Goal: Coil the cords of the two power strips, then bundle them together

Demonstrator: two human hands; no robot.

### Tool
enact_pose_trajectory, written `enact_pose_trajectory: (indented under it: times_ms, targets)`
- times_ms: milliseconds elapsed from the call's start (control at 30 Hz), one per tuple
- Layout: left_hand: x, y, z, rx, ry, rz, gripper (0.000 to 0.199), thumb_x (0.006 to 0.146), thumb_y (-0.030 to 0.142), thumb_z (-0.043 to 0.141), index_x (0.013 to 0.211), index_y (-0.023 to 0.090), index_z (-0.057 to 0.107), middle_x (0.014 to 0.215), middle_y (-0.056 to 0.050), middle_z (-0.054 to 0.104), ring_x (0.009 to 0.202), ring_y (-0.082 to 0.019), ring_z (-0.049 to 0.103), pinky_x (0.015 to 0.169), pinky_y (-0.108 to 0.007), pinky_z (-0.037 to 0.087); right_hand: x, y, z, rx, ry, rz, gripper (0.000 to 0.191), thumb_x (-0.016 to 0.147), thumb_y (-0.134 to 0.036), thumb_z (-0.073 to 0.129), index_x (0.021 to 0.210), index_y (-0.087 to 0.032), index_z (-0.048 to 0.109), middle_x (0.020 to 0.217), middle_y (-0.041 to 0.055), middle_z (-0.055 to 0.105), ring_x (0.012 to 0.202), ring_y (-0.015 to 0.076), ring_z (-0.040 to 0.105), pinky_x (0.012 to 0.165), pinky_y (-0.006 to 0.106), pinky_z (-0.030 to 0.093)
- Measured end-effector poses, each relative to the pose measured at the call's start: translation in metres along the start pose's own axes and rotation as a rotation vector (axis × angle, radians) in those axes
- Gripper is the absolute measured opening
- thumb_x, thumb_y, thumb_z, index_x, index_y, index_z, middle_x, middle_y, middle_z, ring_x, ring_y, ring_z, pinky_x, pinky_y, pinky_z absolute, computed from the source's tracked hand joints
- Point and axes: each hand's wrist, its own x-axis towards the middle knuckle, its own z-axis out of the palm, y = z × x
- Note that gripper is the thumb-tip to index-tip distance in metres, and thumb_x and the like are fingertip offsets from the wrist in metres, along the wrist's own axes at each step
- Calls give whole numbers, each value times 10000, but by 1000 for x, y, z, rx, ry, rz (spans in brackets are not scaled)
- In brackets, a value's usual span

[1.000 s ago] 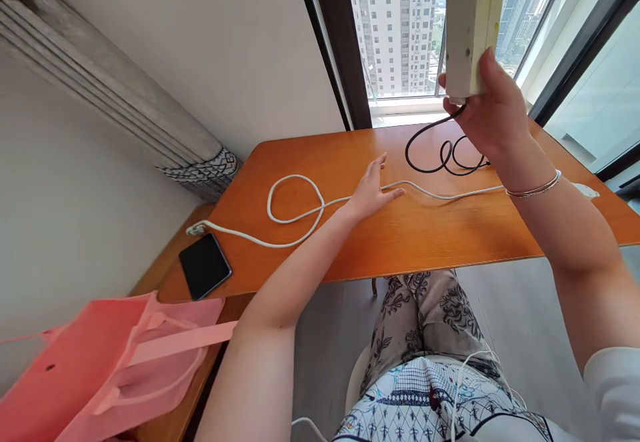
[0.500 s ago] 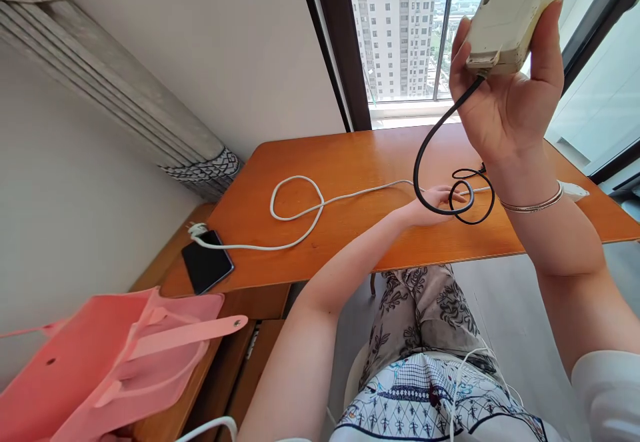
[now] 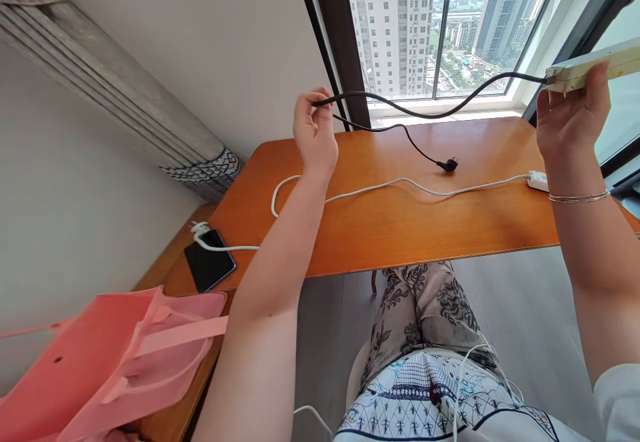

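Note:
My right hand (image 3: pixel 573 112) grips a whitish power strip (image 3: pixel 600 67) at the right edge of view, raised above the table. From its end a black cord (image 3: pixel 430 115) runs left to my left hand (image 3: pixel 316 132), which pinches it in the air near the window frame. Beyond my left hand the cord hangs back down to the right, ending in a black plug (image 3: pixel 449 165) just over or on the tabletop. Below, a white cord (image 3: pixel 445 193) crosses the table to a white power strip (image 3: pixel 539 181), partly hidden behind my right wrist.
The orange-brown table (image 3: pixel 380 235) stands against the window (image 3: pixel 400 42). On its left lie a black phone (image 3: pixel 210 269) and a white plug (image 3: pixel 200 229). A pink bag (image 3: pixel 115 355) sits at the lower left, and a grey curtain (image 3: pixel 125 89) hangs along the wall.
My left hand has risen from the table and moved left, drawing the black cord out of its loops. My right hand has moved right and lower, turning the power strip sideways.

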Motion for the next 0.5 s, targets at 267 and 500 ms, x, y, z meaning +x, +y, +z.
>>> enact_pose_trajectory:
  times_ms: [267, 500]
  targets:
    - [13, 13, -44, 350, -218, 89, 319, 821, 544, 765, 1004, 326, 622, 1611, 51, 408, 1623, -251, 66, 1345, -521, 13, -27, 18, -80, 22, 156, 83, 299, 1023, -306, 399, 894, -206, 649, 1004, 10, 639, 846, 73, 659, 755, 214, 497]
    - [-3, 16, -64, 592, -314, -106, 427, 814, 494, 751, 1163, 318, 579, 1677, 57, 309, 1604, -246, 151, 1346, -495, 103, -61, 25, -115, -115, 359, 146, 117, 913, -276, 566, 822, -211, 602, 874, 14, 624, 804, 118, 674, 709, 255, 517]
